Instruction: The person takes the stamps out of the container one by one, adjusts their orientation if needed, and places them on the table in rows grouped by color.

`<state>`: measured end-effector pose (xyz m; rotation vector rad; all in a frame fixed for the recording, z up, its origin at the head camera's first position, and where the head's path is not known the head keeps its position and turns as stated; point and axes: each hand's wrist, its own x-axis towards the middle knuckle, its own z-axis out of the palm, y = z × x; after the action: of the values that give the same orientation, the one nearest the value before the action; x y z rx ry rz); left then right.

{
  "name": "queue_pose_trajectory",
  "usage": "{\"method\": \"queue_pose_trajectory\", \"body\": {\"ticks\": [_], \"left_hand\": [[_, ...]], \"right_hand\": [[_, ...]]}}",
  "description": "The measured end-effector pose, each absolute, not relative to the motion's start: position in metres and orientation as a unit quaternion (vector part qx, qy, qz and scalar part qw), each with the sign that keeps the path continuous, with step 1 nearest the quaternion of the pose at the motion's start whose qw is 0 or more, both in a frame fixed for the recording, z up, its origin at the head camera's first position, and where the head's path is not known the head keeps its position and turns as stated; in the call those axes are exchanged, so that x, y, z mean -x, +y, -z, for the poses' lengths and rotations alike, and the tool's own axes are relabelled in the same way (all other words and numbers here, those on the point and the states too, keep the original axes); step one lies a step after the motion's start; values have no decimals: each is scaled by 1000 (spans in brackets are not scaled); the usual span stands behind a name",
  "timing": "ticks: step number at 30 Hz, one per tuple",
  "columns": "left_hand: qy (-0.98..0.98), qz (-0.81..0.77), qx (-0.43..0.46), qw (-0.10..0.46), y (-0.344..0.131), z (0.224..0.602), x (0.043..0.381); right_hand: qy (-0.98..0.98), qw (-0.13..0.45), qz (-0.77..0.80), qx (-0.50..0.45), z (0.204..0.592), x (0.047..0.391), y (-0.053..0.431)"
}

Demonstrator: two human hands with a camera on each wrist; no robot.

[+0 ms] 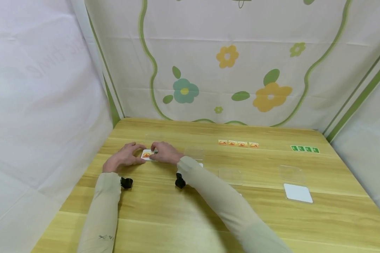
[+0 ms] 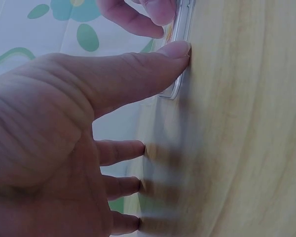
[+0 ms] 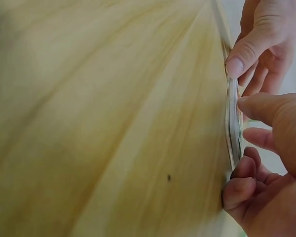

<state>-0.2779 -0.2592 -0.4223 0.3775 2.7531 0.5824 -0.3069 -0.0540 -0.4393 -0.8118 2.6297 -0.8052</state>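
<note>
In the head view a small white rounded tile (image 1: 143, 154) lies at the left of the wooden table, a small orange-and-white picture card (image 1: 146, 154) on it. My left hand (image 1: 125, 155) holds the tile's left end between thumb and index finger. Its other fingertips (image 2: 133, 148) touch the table in the left wrist view. My right hand (image 1: 166, 152) is over the tile's right part, thumb and index finger around a small dark-green card (image 1: 156, 152), mostly hidden. In the right wrist view the clear-edged tile (image 3: 233, 123) shows edge-on beneath the thumb.
A row of several orange picture cards (image 1: 232, 143) lies at the back, with a row of several green cards (image 1: 305, 149) to its right. Transparent covers (image 1: 230, 176) stand apart on the table. A white tile (image 1: 298, 193) lies at right; others are partly behind the right sleeve (image 1: 221, 200).
</note>
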Motion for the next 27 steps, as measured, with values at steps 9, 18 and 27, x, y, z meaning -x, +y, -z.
{"method": "queue_pose_trajectory", "body": {"ticks": [9,18,27], "left_hand": [[959,-201,-142,139,-259,423,278],[959,-204,-141,139,-259,422,277],[958,-207,-139,139,-259,419,276]], "right_hand": [[917,130,256,275,438,306,-57],[922,134,259,255,434,306,-63],[923,133,263,248,435,307,-64]]}}
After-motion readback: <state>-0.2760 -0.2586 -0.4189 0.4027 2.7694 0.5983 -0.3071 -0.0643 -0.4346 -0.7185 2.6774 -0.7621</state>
